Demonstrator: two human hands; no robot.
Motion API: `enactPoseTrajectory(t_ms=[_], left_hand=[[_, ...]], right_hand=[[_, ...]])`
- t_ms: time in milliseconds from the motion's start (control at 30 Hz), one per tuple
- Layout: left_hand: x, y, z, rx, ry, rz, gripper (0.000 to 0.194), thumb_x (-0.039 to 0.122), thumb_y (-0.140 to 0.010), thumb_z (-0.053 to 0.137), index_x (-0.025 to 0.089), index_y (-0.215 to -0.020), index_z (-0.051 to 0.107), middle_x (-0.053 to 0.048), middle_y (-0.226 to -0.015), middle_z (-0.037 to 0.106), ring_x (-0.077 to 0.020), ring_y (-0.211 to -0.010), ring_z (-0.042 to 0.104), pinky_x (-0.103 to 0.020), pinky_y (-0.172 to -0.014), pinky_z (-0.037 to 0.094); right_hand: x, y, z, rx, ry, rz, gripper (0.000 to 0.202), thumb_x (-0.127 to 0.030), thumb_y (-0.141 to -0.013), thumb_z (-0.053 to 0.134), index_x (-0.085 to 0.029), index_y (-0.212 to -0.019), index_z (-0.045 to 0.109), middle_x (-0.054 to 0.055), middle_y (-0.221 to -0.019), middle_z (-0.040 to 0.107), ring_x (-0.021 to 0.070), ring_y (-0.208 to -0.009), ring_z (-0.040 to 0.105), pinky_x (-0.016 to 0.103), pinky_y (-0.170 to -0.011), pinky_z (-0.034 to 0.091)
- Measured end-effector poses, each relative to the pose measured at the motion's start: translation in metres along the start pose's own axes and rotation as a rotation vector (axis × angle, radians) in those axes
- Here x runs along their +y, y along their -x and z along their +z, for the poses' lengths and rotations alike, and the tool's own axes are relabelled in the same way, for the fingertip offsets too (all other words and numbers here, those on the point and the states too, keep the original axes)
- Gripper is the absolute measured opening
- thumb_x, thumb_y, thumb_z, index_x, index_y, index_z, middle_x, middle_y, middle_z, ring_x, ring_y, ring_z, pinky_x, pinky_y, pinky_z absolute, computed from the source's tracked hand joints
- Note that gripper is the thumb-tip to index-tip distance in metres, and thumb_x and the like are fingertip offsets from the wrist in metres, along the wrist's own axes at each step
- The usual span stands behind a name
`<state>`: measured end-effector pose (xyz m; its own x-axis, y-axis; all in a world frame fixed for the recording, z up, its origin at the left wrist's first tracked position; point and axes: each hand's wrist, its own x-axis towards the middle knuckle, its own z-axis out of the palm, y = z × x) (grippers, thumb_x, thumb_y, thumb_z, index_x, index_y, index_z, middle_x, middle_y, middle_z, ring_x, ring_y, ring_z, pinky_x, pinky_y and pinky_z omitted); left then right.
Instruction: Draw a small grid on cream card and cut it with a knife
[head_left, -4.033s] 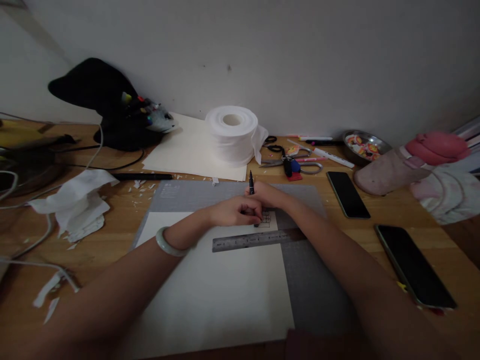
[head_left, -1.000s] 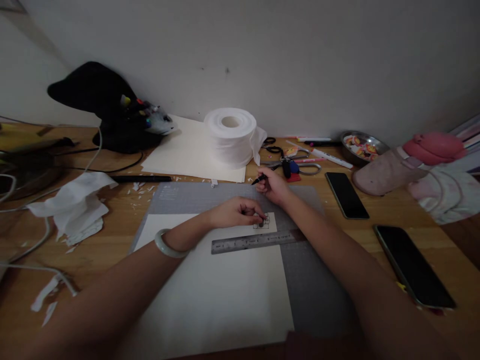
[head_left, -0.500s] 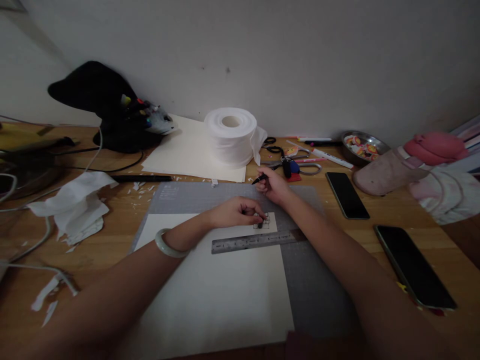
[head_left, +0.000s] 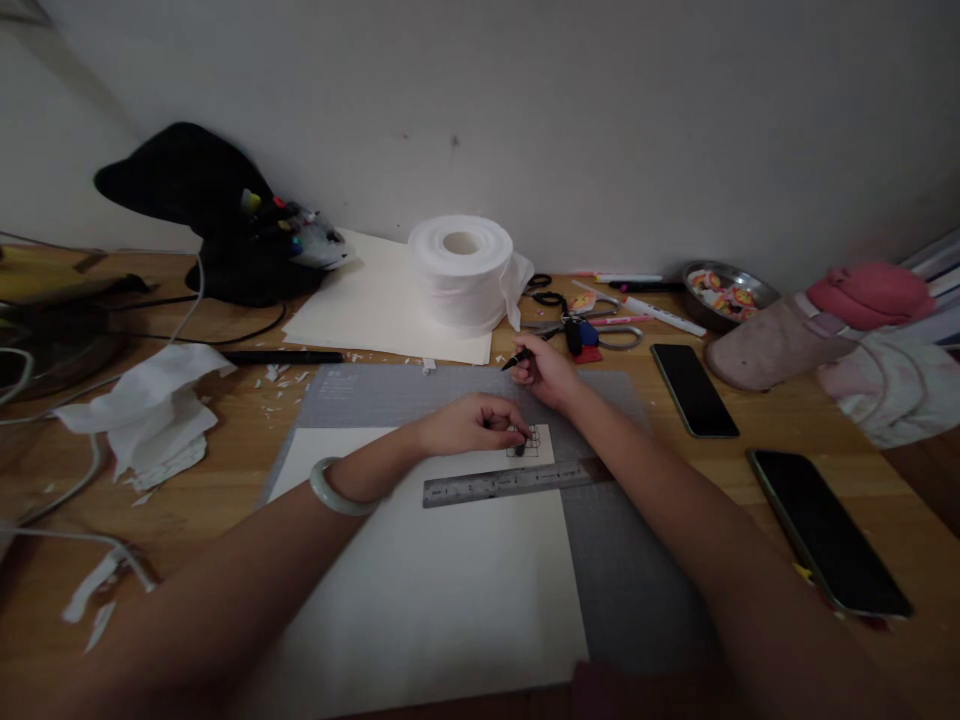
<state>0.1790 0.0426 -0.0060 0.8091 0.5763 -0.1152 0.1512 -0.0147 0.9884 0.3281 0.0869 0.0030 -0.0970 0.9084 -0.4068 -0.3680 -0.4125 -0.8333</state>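
Note:
My right hand (head_left: 544, 370) is closed around a black pen (head_left: 516, 359), whose tip points down and left above the grey cutting mat (head_left: 615, 560). Between the fingertips of my left hand (head_left: 480, 425) is a small black piece (head_left: 520, 449) that looks like a pen cap. This hand rests over a sheet of white paper (head_left: 420, 600) lying on the mat. Partly behind its fingers, a small black-lined grid (head_left: 533, 441) is drawn near the paper's upper right corner. A metal ruler (head_left: 495, 486) lies across the sheet just below the grid.
Behind the mat stands a white tissue roll (head_left: 461, 280) on paper sheets (head_left: 360, 310). Scissors (head_left: 551, 298) and pens lie right of it. Two phones (head_left: 694, 390), a pink-lidded bottle (head_left: 780, 335) and a metal bowl (head_left: 731, 315) are at right. Crumpled tissue (head_left: 154, 410) and cables lie left.
The pen in my right hand has shifted very slightly to the left. My left hand, the paper and the ruler stay in place.

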Motion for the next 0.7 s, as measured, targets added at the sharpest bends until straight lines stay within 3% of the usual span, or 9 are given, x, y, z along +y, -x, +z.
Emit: enactPoseTrajectory(t_ms=[700], left_hand=[[0.0042, -0.0007, 0.0026, -0.021, -0.047, 0.014, 0.011, 0.024, -0.077, 0.06, 0.013, -0.08, 0.06, 0.0, -0.073, 0.062, -0.0089, -0.067, 0.053, -0.02, -0.063, 0.041]], right_hand=[[0.0, 0.0002, -0.0006, -0.004, -0.044, -0.002, 0.023, -0.023, -0.074, 0.055, -0.018, -0.058, 0.04, -0.008, -0.038, 0.037, 0.0029, -0.031, 0.031, 0.016, -0.032, 0.017]])
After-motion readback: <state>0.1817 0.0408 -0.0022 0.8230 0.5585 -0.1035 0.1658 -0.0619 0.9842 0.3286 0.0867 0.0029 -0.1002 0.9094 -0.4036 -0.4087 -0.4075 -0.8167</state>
